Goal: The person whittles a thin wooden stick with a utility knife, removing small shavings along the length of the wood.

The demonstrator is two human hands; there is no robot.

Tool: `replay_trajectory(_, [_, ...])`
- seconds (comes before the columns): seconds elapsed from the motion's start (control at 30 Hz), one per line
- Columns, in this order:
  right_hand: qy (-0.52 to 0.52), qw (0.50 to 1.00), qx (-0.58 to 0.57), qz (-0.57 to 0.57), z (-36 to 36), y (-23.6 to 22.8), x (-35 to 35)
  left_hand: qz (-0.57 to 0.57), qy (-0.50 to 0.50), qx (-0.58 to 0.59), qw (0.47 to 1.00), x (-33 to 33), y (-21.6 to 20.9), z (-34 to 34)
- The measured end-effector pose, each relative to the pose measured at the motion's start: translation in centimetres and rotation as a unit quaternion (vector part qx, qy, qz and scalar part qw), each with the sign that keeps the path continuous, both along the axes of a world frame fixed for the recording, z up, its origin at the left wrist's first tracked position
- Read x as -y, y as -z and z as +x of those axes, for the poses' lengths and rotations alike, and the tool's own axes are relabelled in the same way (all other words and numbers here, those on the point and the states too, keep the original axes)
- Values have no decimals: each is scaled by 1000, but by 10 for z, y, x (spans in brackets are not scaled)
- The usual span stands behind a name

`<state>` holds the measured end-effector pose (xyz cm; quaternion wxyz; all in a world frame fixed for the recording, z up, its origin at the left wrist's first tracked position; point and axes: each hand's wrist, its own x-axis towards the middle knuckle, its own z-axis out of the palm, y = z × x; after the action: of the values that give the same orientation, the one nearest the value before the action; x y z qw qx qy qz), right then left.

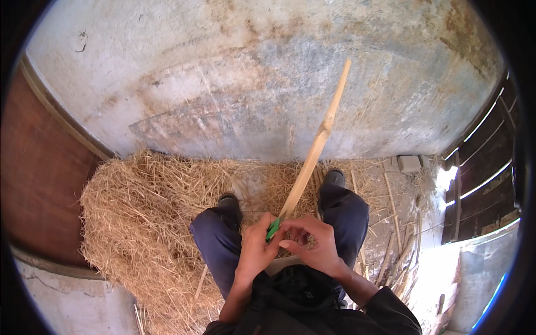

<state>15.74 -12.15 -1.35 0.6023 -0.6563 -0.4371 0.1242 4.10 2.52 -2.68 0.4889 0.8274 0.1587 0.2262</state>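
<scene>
A long pale split-bamboo strip (312, 153), with a knobbly joint partway up, slants from between my hands toward the wall. Its lower end disappears at my fingers. My left hand (257, 245) is closed around a small bright green piece (273, 229), whose kind I cannot make out, right by the strip's base. Beside it, my right hand (317, 240) has curved fingers and a thumb held apart. The right index fingertip reaches the green piece and the strip's end; I see nothing gripped in that hand.
Loose straw (151, 223) is heaped on the left and spreads under my feet. A stained plaster wall (251, 95) rises ahead. Thin sticks (393, 206) lie on the right, near a grey block (409, 163). A brown panel (47, 184) stands left, dark slats (486, 173) right.
</scene>
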Motion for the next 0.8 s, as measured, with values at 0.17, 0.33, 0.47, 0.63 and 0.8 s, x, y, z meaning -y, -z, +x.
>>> replay_trajectory(0.17, [36, 999, 30, 11, -2, 12, -7, 80, -24, -5, 997, 9, 0, 2])
replay_trajectory(0.33, [45, 998, -26, 32, -4, 10, -14, 17, -43, 18, 999, 13, 0, 4])
replay_trajectory(0.47, [76, 986, -81, 127, 4, 16, -14, -27, -35, 4, 999, 11, -5, 7])
replay_trajectory(0.63, [103, 951, -224, 186, 25, 2, -8, -38, -24, -47, 998, 3, -3, 1])
replay_trajectory(0.8, [138, 909, -265, 291, 55, -7, 2, -206, -2, -1, 978, 3, 0, 5])
